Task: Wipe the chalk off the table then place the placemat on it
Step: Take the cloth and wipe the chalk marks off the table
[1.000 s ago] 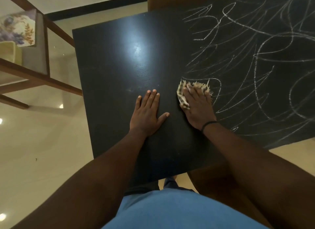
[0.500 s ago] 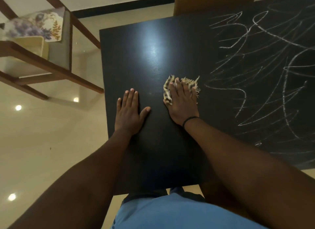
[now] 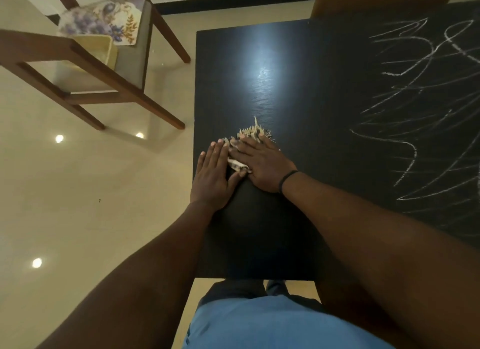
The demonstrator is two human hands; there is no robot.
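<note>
The black tabletop (image 3: 298, 63) is a flat matte slab with a faint linear grain and a pale glare patch near its middle; its right side runs out of the picture, and white chalk scribbles (image 3: 415, 102) in loose looping strokes cover that right part, while the left part shows bare black. To the left on the glossy beige floor (image 3: 78, 218) stands a wooden chair (image 3: 104, 70) of dark brown rails, cut off at the upper left; on its seat lies the placemat (image 3: 104, 21), flat with a floral print in purple and gold, partly hidden behind a chair rail, next to a yellowish box-like thing (image 3: 96, 48) that is hard to make out. The right hand (image 3: 262, 164), a dark band at its wrist, lies flat with straight fingers pressing a frayed, striped cloth (image 3: 249, 135) onto the tabletop, most of the cloth hidden beneath it. The left hand (image 3: 211, 177) rests flat near the tabletop's left edge, fingers straight, its thumb touching the cloth's near corner; neither hand's grip is closed round anything
</note>
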